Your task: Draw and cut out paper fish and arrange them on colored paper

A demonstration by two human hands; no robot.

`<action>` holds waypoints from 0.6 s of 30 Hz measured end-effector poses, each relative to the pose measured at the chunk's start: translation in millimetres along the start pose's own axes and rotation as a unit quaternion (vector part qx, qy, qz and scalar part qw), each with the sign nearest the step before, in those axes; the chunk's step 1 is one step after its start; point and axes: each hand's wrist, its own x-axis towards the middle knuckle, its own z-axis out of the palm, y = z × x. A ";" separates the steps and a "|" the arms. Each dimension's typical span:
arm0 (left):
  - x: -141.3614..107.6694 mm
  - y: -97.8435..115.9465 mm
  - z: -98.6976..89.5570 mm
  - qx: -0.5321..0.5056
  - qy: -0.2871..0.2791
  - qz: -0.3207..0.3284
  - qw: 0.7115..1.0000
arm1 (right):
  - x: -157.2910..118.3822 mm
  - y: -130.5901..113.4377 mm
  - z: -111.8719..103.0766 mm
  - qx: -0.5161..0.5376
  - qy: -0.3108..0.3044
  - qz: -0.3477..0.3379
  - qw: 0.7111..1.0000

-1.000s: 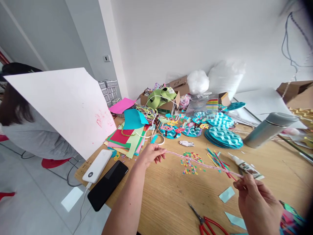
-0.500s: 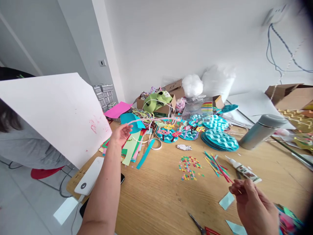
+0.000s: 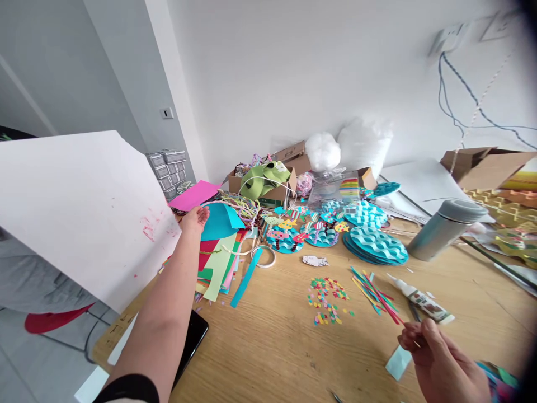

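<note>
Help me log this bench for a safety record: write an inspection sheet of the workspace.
Surface: wooden table, a few dark specks.
Work items: coloured strips beside a glue bottle; paper dots scattered nearby.
Clutter: flask; phone, partly hidden.
Hands: left hand at the blue sheet, contact unclear; right hand near the strips, fingertips together, hold unclear.
Cables: blue-grey cables run from a wall socket.
Surroundings: white panel and red seat at left.

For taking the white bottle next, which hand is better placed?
Probably the right hand: though pinched closed, it is near the white bottle; the left hand is farther off, by the blue paper.
</note>
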 end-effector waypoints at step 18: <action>41.7 9.3 46.6 0.114 -0.123 0.130 0.977 | -3.7 5.3 0.1 -0.045 -0.061 -0.005 0.997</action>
